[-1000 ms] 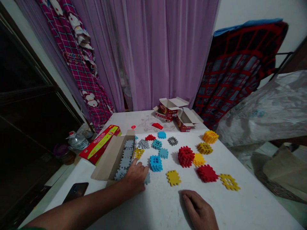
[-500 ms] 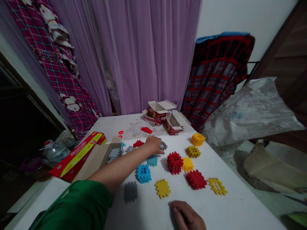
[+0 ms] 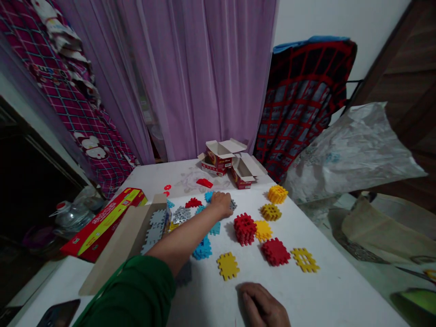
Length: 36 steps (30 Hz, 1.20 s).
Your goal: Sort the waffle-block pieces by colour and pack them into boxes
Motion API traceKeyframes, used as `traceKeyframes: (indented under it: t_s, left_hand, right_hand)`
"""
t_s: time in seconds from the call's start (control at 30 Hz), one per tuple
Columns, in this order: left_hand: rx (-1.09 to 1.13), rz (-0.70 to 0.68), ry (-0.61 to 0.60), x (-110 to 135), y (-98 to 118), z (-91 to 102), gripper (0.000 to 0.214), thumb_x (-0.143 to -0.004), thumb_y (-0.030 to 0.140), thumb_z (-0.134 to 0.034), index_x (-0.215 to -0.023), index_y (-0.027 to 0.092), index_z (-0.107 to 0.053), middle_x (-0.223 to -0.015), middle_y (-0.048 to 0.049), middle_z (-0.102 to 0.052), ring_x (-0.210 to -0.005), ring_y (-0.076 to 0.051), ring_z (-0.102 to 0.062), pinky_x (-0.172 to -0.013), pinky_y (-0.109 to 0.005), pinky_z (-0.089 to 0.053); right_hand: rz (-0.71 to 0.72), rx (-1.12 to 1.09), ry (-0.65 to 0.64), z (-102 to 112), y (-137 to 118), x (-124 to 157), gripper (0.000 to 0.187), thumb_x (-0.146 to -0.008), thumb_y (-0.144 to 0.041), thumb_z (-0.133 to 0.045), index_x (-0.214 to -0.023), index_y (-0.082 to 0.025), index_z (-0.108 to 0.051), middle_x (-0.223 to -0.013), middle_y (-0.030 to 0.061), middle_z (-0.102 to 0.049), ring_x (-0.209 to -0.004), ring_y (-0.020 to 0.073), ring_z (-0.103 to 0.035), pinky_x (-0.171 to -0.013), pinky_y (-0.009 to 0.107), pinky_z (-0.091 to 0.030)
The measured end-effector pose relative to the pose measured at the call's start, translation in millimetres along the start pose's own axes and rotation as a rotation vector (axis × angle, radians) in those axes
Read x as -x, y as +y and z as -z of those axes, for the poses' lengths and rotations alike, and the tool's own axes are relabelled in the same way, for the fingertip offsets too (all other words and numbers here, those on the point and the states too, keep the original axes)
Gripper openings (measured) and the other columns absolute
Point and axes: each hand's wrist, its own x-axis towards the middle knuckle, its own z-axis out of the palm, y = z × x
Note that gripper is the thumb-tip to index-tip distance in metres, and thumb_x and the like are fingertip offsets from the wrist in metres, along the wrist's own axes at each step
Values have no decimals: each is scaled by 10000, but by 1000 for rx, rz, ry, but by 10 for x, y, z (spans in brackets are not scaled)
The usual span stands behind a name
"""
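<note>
My left hand [image 3: 221, 202] reaches far across the white table [image 3: 334, 290] and rests with its fingers curled over a grey waffle block [image 3: 233, 205], which it mostly hides. A red stack of blocks [image 3: 244, 228] stands just right of that arm, and a blue stack [image 3: 203, 249] shows below the forearm. My right hand [image 3: 264, 306] lies on the table near the front edge, fingers loosely curled, holding nothing that I can see. A flat yellow block [image 3: 228, 265] lies just beyond it.
More yellow blocks [image 3: 277, 194] and a red stack [image 3: 275, 251] are spread on the right. An open cardboard box [image 3: 119, 245] with grey blocks and a red box [image 3: 102, 222] sit left. Small open cartons [image 3: 225, 156] stand at the back. A phone [image 3: 59, 313] lies front left.
My left hand left the grey block by the cardboard box and stretched to the far middle of the table, settling over a grey block. My right hand stayed put.
</note>
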Motion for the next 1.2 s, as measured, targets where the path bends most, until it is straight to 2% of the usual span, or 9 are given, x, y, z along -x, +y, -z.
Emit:
traceKeyframes:
  t_s: [0.13, 0.23, 0.3, 0.4, 0.5, 0.67, 0.8, 0.97, 1.2]
  left_hand:
    - [21, -15, 44, 395, -270, 298, 567, -720, 442, -662, -1209, 176, -552, -1245, -129, -640, -1164, -300, -579, -987, -376, -435]
    - [45, -41, 130, 912, -750, 571, 610, -728, 435, -647, -1273, 191, -522, -1272, -95, -634, -1175, -292, -577, -982, -355, -438]
    - [66, 14, 148, 1291, -1117, 709, 621, -726, 450, -645, -1284, 207, -521, -1250, -73, -651, -1147, -280, -595, -963, -344, -449]
    - [67, 104, 127, 1763, -1578, 756, 566, -727, 412, -639, -1247, 202, -558, -1208, -65, -673, -1105, -258, -618, -915, -311, -466]
    - [58, 155, 74, 2030, -1830, 610, 503, -721, 383, -639, -1193, 215, -592, -1194, -60, -679, -1095, -248, -622, -915, -300, -460]
    - [58, 139, 69, 2108, -1904, 278, 477, -721, 367, -624, -1169, 207, -605, -1181, -82, -679, -1073, -267, -628, -916, -333, -462]
    - [35, 129, 43, 2063, -1852, 132, 487, -705, 374, -639, -1161, 204, -610, -1169, -106, -674, -1079, -284, -614, -914, -359, -464]
    - [-24, 102, -48, 2047, -1871, 113, 490, -687, 394, -677, -1150, 245, -624, -1142, -82, -684, -1097, -288, -597, -953, -382, -443]
    - [-59, 189, 21, 1916, -2061, 196, 515, -690, 380, -695, -1178, 236, -616, -1253, -95, -625, -1198, -291, -525, -1032, -402, -388]
  right_hand:
    - [-49, 31, -27, 48, 12, 15, 299, -904, -391, -496, -894, -228, -747, -906, 70, -757, -822, 187, -718, -743, 224, -580]
    - [-67, 44, -40, 53, 23, 19, 321, -885, -437, -506, -892, -237, -757, -919, 64, -762, -823, 200, -720, -742, 240, -588]
    - [-61, 53, -38, 53, 24, 13, 323, -867, -453, -519, -884, -242, -762, -915, 58, -767, -813, 206, -725, -739, 244, -591]
    - [-43, 66, -2, 57, 6, -4, 321, -842, -468, -534, -852, -246, -766, -883, 48, -772, -779, 208, -732, -723, 238, -595]
    - [-26, 87, 42, 57, -24, -15, 319, -827, -473, -538, -819, -249, -766, -843, 36, -773, -735, 202, -735, -696, 224, -595]
    - [-41, 131, 55, 46, -8, -3, 328, -818, -484, -541, -819, -243, -763, -846, 33, -774, -730, 205, -736, -683, 223, -596]
    - [-56, 159, 22, 50, 34, 17, 324, -822, -479, -547, -851, -241, -765, -884, 35, -776, -766, 211, -737, -714, 233, -596]
    - [-73, 176, 19, 56, 29, 30, 342, -826, -491, -539, -860, -236, -765, -893, 44, -775, -779, 211, -735, -710, 232, -593]
    - [-83, 180, 57, 33, -51, 4, 350, -820, -498, -521, -829, -241, -757, -848, 38, -774, -738, 205, -733, -677, 230, -592]
